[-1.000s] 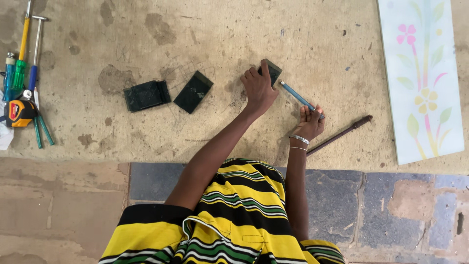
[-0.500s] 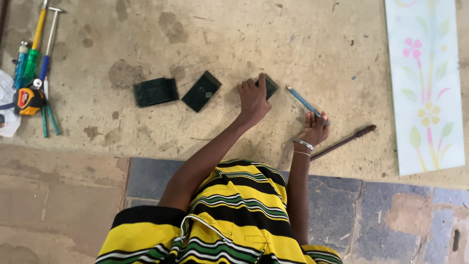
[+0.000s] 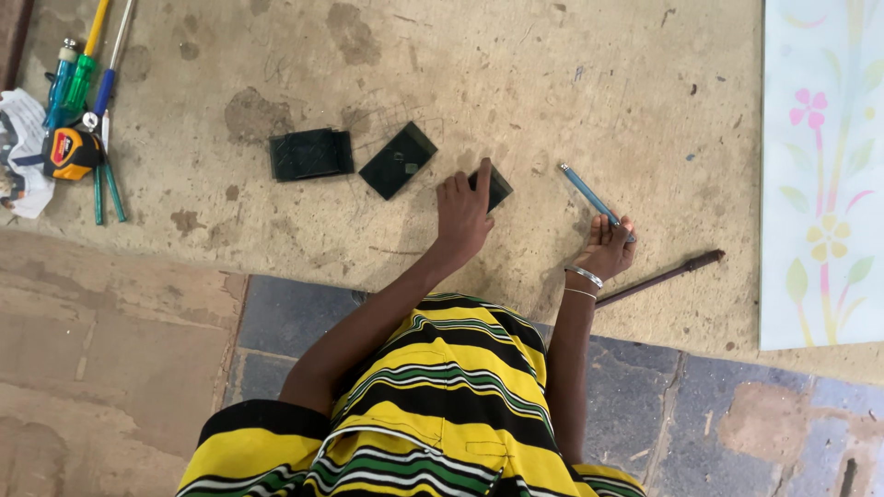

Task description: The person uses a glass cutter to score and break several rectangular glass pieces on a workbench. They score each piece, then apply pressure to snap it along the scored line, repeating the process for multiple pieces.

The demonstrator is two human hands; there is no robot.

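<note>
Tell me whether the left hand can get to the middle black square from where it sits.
Probably yes. The left hand rests on the nearest black piece, and the middle black square lies just beside it, with only bare concrete floor between.

Two black rectangular pieces (image 3: 311, 154) (image 3: 397, 160) lie side by side on the stained concrete floor (image 3: 552, 83), one square to the view, the other turned at an angle. At the far left, a cluster of screwdrivers (image 3: 87, 78) with yellow, green and blue handles lies next to an orange and black tape measure (image 3: 70, 152) and crumpled paper (image 3: 22, 152). A dark thin rod (image 3: 665, 277) rests slantwise near a pale panel painted with flowers (image 3: 822, 175) along the right edge.
</note>
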